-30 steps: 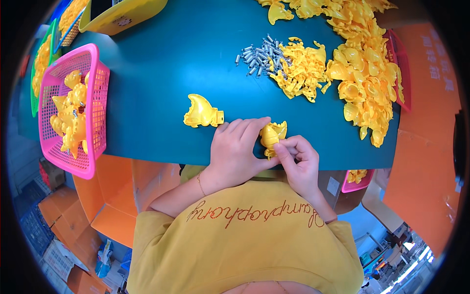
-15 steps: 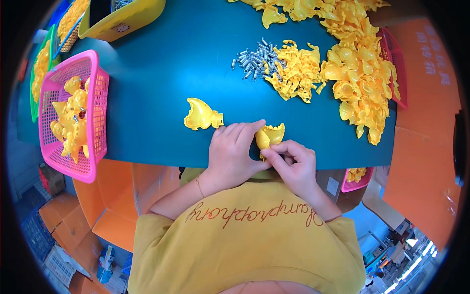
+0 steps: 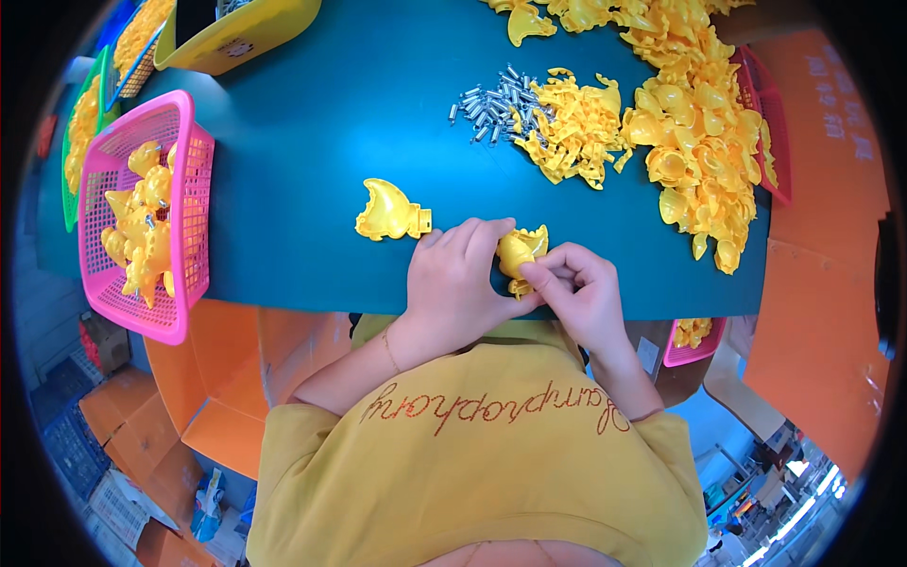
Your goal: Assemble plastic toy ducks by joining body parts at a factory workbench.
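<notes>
Near the table's front edge, my left hand (image 3: pixel 455 276) is closed around one side of a shiny yellow plastic shell piece (image 3: pixel 516 253). From the other side my right hand (image 3: pixel 578 288) pinches the same piece between thumb and fingers. Part of the piece is hidden by my fingers. Just beyond my left hand, a loose yellow shell half (image 3: pixel 389 210) with a curved point and a small square tab lies on the green table (image 3: pixel 293 189).
Farther off lie metal springs (image 3: pixel 501 104), small yellow parts (image 3: pixel 581 128) and a big heap of yellow shells (image 3: pixel 694 142). A pink basket (image 3: pixel 196 236) of yellow pieces stands left, a yellow bin (image 3: pixel 241 47) behind it. Orange cardboard (image 3: pixel 817 255) rises at right.
The yellow piece has turned between my hands, its flared open part now less spread to the right. My right hand has shifted slightly up along it; the loose half stays put.
</notes>
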`<move>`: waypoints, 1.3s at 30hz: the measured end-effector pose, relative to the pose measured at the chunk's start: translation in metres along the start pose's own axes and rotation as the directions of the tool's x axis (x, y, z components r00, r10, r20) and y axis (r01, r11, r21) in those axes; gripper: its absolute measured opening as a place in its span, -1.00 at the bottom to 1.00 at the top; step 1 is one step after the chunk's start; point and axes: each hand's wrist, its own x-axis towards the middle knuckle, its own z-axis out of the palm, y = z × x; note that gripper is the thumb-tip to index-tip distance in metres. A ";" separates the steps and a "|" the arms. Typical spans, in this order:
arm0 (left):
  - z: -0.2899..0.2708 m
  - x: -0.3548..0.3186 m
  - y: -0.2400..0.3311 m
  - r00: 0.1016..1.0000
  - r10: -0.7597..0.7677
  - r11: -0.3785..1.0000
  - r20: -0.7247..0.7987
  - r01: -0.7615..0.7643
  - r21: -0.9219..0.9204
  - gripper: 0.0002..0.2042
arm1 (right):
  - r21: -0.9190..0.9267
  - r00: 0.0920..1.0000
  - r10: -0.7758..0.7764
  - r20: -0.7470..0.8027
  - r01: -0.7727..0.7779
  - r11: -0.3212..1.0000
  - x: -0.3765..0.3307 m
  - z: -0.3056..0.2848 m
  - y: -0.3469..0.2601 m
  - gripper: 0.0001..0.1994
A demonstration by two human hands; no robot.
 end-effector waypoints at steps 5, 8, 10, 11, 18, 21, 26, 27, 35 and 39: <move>-0.001 0.000 0.001 0.999 0.019 1.000 -0.027 -0.019 0.005 -0.34 | 0.270 0.985 0.156 0.075 -0.171 0.948 0.005 -0.002 -0.010 -0.90; 0.003 -0.001 -0.001 0.998 0.016 1.000 -0.060 -0.016 0.006 -0.31 | 0.263 0.989 0.138 0.053 -0.147 0.954 0.000 0.001 -0.008 -0.90; 0.002 -0.001 -0.001 0.998 0.016 1.000 -0.062 -0.016 0.002 -0.32 | 0.232 0.993 0.116 0.024 -0.118 0.966 -0.002 0.004 -0.007 -0.89; 0.002 0.000 -0.001 0.998 0.021 1.000 -0.058 -0.022 -0.003 -0.33 | 0.252 0.995 0.099 0.010 -0.099 0.963 -0.003 0.004 -0.007 -0.90; 0.002 0.000 -0.001 0.998 0.023 1.000 -0.059 -0.023 -0.002 -0.33 | 0.177 0.998 0.047 -0.038 -0.039 0.983 -0.005 0.006 -0.006 -0.91; 0.003 -0.001 -0.002 0.998 0.016 1.000 -0.058 -0.017 -0.019 -0.32 | 0.070 0.998 0.025 -0.055 -0.021 0.997 -0.007 0.007 -0.012 -0.92; 0.004 -0.003 -0.002 0.998 0.018 1.000 -0.052 -0.019 -0.024 -0.31 | -0.136 0.997 -0.064 -0.032 0.059 0.989 -0.009 0.007 -0.014 -0.91; 0.003 -0.003 -0.003 0.998 0.017 1.000 -0.052 -0.018 -0.024 -0.31 | -0.210 0.993 -0.116 -0.014 0.111 0.971 -0.008 0.007 -0.015 -0.91; 0.000 -0.002 -0.004 0.999 0.034 0.998 -0.013 -0.035 -0.059 -0.29 | -0.287 0.984 -0.179 -0.006 0.170 0.943 -0.005 0.005 -0.002 -0.88; -0.013 -0.004 -0.011 0.994 0.111 0.984 0.001 -0.110 -0.142 -0.24 | -0.273 0.987 -0.158 0.009 0.155 0.950 -0.003 0.008 -0.008 -0.88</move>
